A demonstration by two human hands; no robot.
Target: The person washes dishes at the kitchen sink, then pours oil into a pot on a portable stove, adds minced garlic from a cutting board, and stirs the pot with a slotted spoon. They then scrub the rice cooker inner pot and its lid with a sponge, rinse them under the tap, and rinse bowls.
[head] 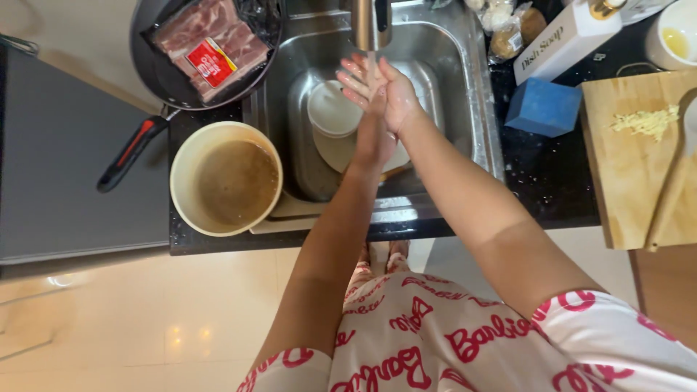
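Both hands meet over the sink [475, 109], directly under the faucet [370, 22]. The right hand [388, 91] is open, fingers spread and palm turned toward the left hand [374, 134], which presses flat against it from below; I log them as together, palm to palm, holding nothing. A thin stream of water [371, 62] falls from the faucet onto the right hand's fingers [353, 71].

The sink is a brushed steel basin, wet. Inside it, beneath the hands, lie a white bowl [332, 109] and a white plate [335, 151], partly hidden by the wrists.

Left of the sink: a cream pot [181, 181] of brown liquid sits on the black counter [541, 174], touching the sink's rim. Behind the pot, a dark pan [156, 65] with a red-and-black handle carries a sealed pack of sliced raw meat [207, 45].

Right of the sink: a blue sponge [543, 107], with a white soap dispenser [563, 40] behind it. Further right, a wooden cutting board [628, 167] bears a small heap of minced pale garlic [646, 120] and a wooden spoon [671, 185].
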